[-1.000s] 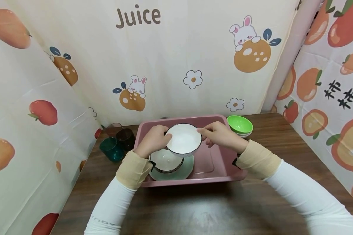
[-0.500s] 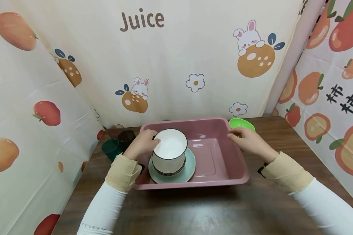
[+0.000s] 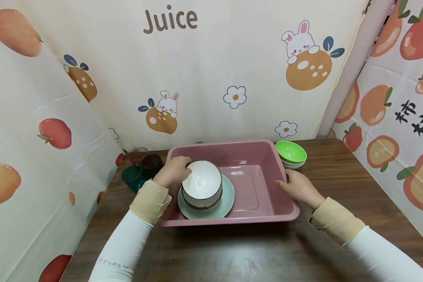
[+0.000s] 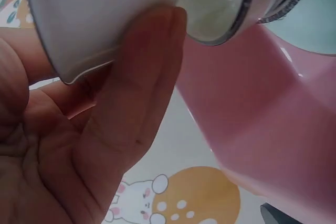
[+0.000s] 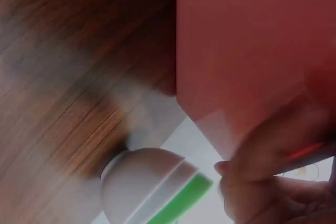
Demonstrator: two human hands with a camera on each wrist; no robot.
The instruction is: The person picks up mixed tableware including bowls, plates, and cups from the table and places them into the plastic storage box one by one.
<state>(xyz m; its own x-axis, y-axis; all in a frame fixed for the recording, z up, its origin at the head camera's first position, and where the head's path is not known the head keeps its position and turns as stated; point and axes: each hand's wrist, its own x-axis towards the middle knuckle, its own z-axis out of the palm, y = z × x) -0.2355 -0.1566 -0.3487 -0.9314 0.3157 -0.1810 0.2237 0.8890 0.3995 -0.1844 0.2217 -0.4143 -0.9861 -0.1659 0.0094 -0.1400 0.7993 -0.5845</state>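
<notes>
My left hand [image 3: 174,171] pinches the left rim of a white bowl [image 3: 202,180] with a dark edge. Its thumb is inside the bowl in the head view. That bowl sits over other dark-rimmed bowls [image 4: 218,9] on a pale green plate [image 3: 228,196], at the left of a pink basin [image 3: 229,221]. At the basin's right side, my right hand [image 3: 299,188] grips the rim, its thumb over the inside. The right wrist view shows its curled fingers [image 5: 257,182] blurred beside the basin wall.
Behind the right hand, a green bowl [image 3: 290,152] is stacked on white bowls [image 3: 293,165]. Left of the basin stand a teal cup [image 3: 133,177] and a dark brown cup [image 3: 151,164]. Everything rests on a brown wooden table [image 3: 218,254] before printed curtains [image 3: 204,62].
Both hands held the white bowl over the basin. The right hand let go and moved right, then down onto the basin rim. The left hand carried the bowl left and lowered it onto the stack.
</notes>
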